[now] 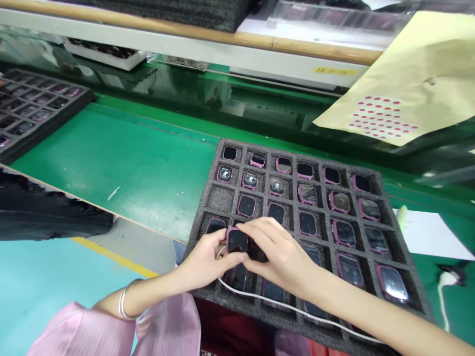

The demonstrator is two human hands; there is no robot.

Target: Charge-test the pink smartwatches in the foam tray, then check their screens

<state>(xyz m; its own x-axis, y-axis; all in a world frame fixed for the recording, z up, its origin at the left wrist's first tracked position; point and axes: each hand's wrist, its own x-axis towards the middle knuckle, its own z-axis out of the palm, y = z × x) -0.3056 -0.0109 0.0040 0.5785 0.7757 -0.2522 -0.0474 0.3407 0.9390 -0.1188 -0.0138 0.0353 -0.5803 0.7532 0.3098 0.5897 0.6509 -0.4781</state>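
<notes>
A smartwatch point(236, 240) with a dark screen and pink case is held between both hands above the foam tray point(217, 165). My left hand point(208, 259) grips its left side, with the thumb along its lower edge. Fingers of my right hand point(276, 252) close on its right side. A white cable point(267, 299) runs from behind the watch across the tray to the lower right; its end is hidden. Pink-cased watches fill most visible compartments, and several in the second row, such as one watch point(224, 173), have lit faces. One compartment point(219, 199) at the left holds no watch.
Another foam tray of watches point(40, 99) stands at the far left, near a person's dark-clothed leg point(48, 207). A yellow sheet point(419, 79) hangs at the upper right. White paper point(432, 232) and a white plug point(448, 279) lie on the green bench point(148, 163).
</notes>
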